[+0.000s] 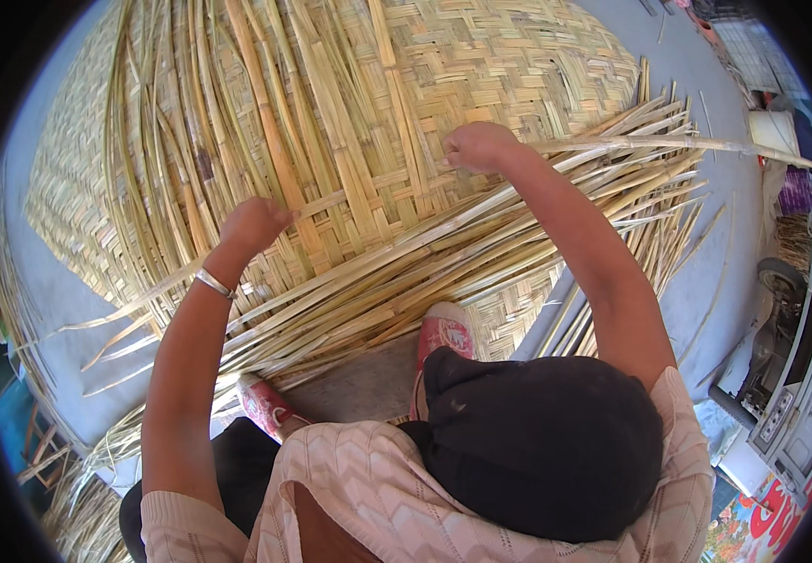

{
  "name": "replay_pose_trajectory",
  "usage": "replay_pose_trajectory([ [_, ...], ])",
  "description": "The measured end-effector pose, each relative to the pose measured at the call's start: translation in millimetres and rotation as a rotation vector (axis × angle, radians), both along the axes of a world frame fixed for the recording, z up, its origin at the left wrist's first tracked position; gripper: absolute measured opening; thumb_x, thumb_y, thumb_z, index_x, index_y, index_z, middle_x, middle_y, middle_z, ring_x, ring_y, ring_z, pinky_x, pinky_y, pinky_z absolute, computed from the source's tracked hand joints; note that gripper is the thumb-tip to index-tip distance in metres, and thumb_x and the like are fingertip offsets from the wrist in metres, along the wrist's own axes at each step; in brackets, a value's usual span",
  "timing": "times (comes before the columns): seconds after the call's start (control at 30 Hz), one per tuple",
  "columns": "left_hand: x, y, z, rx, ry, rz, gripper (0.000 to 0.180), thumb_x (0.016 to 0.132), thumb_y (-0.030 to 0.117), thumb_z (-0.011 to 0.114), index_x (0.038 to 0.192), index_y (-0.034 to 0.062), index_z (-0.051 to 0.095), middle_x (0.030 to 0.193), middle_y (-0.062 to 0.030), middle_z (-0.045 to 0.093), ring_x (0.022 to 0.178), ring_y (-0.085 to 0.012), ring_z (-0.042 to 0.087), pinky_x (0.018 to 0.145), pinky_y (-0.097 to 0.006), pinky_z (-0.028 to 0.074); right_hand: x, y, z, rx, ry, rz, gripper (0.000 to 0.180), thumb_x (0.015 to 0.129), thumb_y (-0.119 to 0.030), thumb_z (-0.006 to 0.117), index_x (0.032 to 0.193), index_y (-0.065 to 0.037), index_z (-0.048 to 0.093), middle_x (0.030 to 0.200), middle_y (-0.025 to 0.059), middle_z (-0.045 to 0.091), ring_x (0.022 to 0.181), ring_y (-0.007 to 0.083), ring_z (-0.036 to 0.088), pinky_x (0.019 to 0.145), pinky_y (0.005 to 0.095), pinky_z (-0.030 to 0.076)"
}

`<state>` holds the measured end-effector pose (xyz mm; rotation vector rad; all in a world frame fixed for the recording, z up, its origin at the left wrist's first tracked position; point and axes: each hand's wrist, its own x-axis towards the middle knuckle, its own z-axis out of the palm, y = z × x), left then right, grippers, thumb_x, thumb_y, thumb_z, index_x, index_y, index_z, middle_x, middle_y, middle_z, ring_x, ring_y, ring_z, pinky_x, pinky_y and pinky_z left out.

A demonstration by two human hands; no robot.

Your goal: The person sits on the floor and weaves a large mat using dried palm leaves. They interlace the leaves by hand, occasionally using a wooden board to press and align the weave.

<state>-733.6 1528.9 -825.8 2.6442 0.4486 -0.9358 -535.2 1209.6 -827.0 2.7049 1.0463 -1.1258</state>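
A large woven reed mat (519,56) lies under both hands, with long loose reed strips (265,103) running away from me at its working edge. My left hand (254,225) is closed at this edge, a silver bracelet on its wrist. A pale reed strip (167,281) passes by it toward the left. Higher and to the right, my right hand (479,148) is closed in a fist on a long reed strip (641,144), whose end sticks out far to the right. Whether both hands hold the same strip cannot be told; the fingertips are partly hidden.
A thick bundle of loose reeds (406,272) lies across the mat between the hands and my red shoes (445,336). More reeds (82,516) are heaped at lower left. A white vehicle (800,375) stands at the right on the grey floor (697,324).
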Motion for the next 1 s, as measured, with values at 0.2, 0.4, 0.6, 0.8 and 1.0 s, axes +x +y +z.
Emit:
replay_pose_trajectory([
  [0.2,0.4,-1.3,-4.6,-0.029,0.022,0.006,0.048,0.086,0.053,0.058,0.086,0.0070,0.071,0.093,-0.0163,0.067,0.093,-0.0352,0.064,0.080,-0.046,0.050,-3.8,6.3,-1.0,-0.093,-0.048,0.031,0.027,0.086,-0.041,0.060,0.088,-0.015,0.067,0.088,0.0084,0.068,0.087,0.0302,0.064,0.073,0.0435,0.049],
  [0.4,-10.7,1.8,33.0,0.022,-0.141,-0.029,0.042,0.088,0.046,0.058,0.092,0.0065,0.070,0.089,-0.0175,0.068,0.088,-0.0361,0.064,0.079,-0.047,0.048,-19.8,5.9,1.1,-0.057,-0.227,0.055,0.027,0.081,-0.035,0.063,0.090,-0.011,0.072,0.094,0.0126,0.070,0.088,0.0308,0.068,0.073,0.0446,0.053],
  [0.6,-60.5,104.3,81.0,0.055,-0.315,-0.071,0.032,0.088,0.034,0.061,0.102,0.0061,0.066,0.096,-0.0154,0.068,0.092,-0.0370,0.062,0.082,-0.046,0.048,-54.0,-9.5,15.2,0.169,-0.502,0.132,0.026,0.075,-0.026,0.071,0.095,-0.011,0.064,0.092,0.0115,0.060,0.092,0.0318,0.061,0.075,0.0434,0.052],
  [0.8,-173.2,205.1,56.8,-0.329,-0.072,1.051,0.033,0.094,0.034,0.060,0.104,0.0021,0.063,0.091,-0.0132,0.067,0.084,-0.0196,0.068,0.067,-0.035,0.055,-80.1,-17.2,47.9,0.137,-0.424,0.235,0.035,0.074,-0.019,0.072,0.102,-0.005,0.056,0.101,0.0145,0.059,0.100,0.0332,0.058,0.080,0.0460,0.049],
  [1.0,-222.7,217.7,-7.7,-0.968,-0.671,1.812,0.049,0.097,0.033,0.054,0.133,0.0026,0.042,0.111,-0.0227,0.062,0.098,-0.0301,0.064,0.077,-0.038,0.055,-87.7,-3.3,96.4,0.066,-0.265,0.384,0.047,0.075,-0.021,0.073,0.116,-0.005,0.056,0.116,0.0152,0.058,0.108,0.0355,0.054,0.091,0.0427,0.046],
])
